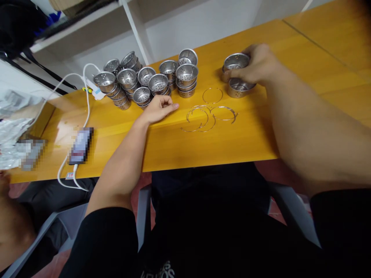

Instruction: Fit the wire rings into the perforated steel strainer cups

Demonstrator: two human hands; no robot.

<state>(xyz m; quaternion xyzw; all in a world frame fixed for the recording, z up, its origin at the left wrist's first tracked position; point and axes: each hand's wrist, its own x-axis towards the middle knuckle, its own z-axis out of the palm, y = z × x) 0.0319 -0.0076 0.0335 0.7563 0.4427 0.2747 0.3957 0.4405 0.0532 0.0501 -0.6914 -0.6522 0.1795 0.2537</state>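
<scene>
My right hand (257, 63) is closed around a perforated steel cup (235, 61) at the far right of the yellow table (203, 146). That cup sits on or just above a second steel cup (239, 88). My left hand (159, 108) rests on the table with its fingers curled loosely, and I see nothing in it. It lies just in front of a cluster of several stacked steel cups (150, 79). Several thin wire rings (208, 114) lie flat on the table between my two hands.
A phone (81, 146) on a white cable (87, 96) lies at the table's left, near a white power strip (97, 90). Crinkled foil packaging (14, 131) sits at the far left. Another person's arm (8, 216) shows at the lower left. White shelving (136, 23) stands behind.
</scene>
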